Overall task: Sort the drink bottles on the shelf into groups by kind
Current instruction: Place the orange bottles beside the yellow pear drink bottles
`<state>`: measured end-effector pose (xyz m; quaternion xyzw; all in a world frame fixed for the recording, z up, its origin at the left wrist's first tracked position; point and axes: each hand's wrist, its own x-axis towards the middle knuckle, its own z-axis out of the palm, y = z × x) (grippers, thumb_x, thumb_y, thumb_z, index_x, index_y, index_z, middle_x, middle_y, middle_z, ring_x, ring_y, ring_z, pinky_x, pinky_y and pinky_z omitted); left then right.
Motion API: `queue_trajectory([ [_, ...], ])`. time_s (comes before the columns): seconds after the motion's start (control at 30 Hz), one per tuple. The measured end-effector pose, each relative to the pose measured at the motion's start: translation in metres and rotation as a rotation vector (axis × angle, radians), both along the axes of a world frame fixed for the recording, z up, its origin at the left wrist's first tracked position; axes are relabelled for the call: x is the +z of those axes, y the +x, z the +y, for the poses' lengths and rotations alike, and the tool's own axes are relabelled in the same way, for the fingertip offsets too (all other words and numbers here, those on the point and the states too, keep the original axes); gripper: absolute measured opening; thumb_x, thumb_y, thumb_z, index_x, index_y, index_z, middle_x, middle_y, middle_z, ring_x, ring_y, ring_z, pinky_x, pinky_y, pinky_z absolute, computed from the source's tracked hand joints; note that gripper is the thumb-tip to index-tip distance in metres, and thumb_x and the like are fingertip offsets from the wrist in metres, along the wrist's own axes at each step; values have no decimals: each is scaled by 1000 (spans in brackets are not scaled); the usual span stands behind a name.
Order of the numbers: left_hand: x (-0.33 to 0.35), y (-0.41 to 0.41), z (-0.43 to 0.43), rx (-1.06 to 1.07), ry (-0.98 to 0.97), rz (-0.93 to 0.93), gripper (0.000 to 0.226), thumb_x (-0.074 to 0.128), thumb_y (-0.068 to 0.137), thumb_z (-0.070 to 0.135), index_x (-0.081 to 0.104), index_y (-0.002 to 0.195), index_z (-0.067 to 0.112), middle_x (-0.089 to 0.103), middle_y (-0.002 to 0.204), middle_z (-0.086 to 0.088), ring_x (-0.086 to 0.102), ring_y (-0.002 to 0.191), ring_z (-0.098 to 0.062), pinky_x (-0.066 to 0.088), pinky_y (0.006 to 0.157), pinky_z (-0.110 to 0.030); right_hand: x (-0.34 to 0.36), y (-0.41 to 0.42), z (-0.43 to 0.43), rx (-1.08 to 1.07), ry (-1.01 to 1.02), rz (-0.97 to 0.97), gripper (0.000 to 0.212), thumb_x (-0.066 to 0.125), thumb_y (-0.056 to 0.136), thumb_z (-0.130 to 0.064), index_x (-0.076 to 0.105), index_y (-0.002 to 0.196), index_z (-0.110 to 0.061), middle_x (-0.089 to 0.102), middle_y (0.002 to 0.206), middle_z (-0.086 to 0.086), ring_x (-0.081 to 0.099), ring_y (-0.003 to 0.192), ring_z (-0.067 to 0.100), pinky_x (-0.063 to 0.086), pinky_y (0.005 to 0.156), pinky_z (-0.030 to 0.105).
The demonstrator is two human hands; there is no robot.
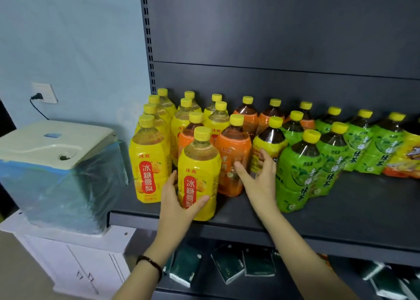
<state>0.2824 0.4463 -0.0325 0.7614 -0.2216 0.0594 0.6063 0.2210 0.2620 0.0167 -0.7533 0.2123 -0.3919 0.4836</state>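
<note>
Head view showed your left hand (179,199) wrapped round the lower body of the pear bottle (200,163). The thumb lay across the front of the label and the fingers ran up its left side. That bottle stood upright near the front lip of the shelf (341,213), just right of the yellow bottles (147,159) and in front of the orange ones, so I judged it not yet in with its kind.

Your right hand (256,179) was open, with the fingers spread and nearly straight. The thumb was against the orange bottle (231,150) and the fingertips were on the dark bottle (269,140) beside it. I could not tell whether it had a real hold on either. The green bottles (295,170) stood in a block just to the right.

These bottles looked full, so you should have expected real weight in each one. The walls were probably thin plastic that would give under a hard squeeze. The glossy label film was likely slick, more so on a low, one-handed hold like yours. A grip round the middle of the label, or at the shoulder under the cap, would have carried the weight better. The pack was tight, so a bottle dragged sideways could have tipped its neighbours. Lifting it clear first seemed the safer way.
</note>
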Motion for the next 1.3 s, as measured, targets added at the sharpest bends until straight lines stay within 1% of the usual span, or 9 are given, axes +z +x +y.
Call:
queue_trajectory([
  [0.17, 3, 6, -4, -54, -50, 53, 109, 74, 53, 74, 33, 143, 27, 49, 137, 4, 50, 124, -10, 48, 100, -40, 8, 27, -2, 71, -37, 109, 106, 81, 71, -39, 13, 151, -22, 22, 149, 7, 26, 139, 22, 29, 112, 37],
  [0.33, -2, 12, -3, -46, -21, 47, 98, 72, 53, 78, 45, 133, 29, 57, 126, 1, 55, 117, -18, 49, 96, -49, 14, 44, 1, -17, -3, 73, 94, 85, 66, -32, 29, 141, -20, 29, 138, 7, 34, 132, 25, 35, 105, 36],
  [0.63, 4, 8, -3, -39, -34, 71, 108, 70, 45, 82, 47, 132, 22, 60, 123, 0, 57, 112, -14, 51, 95, -43, 14, 29, -23, 8, 81, 51, 94, 85, 68, -28, 25, 140, -22, 47, 137, 6, 50, 123, 25, 44, 98, 38],
  [0.8, 5, 6, -1, -42, -34, 71, 107, 69, 43, 83, 47, 129, 23, 60, 121, 1, 58, 110, -13, 52, 91, -37, 12, 16, -36, -5, 82, 18, 94, 84, 69, -25, 25, 142, -22, 46, 138, 5, 48, 123, 23, 42, 94, 33],
  [0.97, 8, 4, 4, -10, -84, 66, 75, 75, 49, 66, 45, 115, 46, 61, 115, 10, 59, 106, -9, 52, 86, -31, 6, 15, -40, -68, 43, 13, 97, 82, 72, -32, 20, 147, -26, 43, 143, 5, 46, 128, 25, 43, 101, 40],
  [1.03, 8, 6, 5, -6, -92, 72, 68, 82, 56, 59, 46, 113, 45, 61, 114, 10, 59, 105, -10, 54, 86, -35, 3, 19, -41, -66, -23, 37, 100, 79, 73, -39, 15, 149, -27, 39, 147, 5, 43, 132, 26, 42, 105, 46],
  [1.1, 7, 7, 6, 2, -87, 71, 72, 82, 58, 58, 48, 118, 38, 62, 115, 5, 60, 106, -12, 55, 88, -42, 2, 25, -40, -60, -89, 87, 104, 75, 75, -47, 7, 151, -29, 31, 153, 5, 35, 138, 27, 37, 109, 49],
  [1.17, 5, 7, 7, 16, -83, 71, 86, 78, 51, 70, 48, 123, 34, 62, 117, 4, 60, 107, -14, 54, 89, -44, 3, 32, -37, -28, -113, 121, 107, 72, 78, -49, -4, 151, -31, 22, 157, 6, 29, 141, 28, 33, 111, 50],
  [1.3, 3, 7, 9, 36, -82, 82, 87, 79, 55, 65, 47, 128, 30, 61, 121, 3, 58, 110, -16, 53, 91, -46, 6, 48, -32, 95, 31, 75, 102, 72, 82, -30, -5, 149, -22, 22, 153, 11, 33, 138, 27, 35, 111, 46],
])
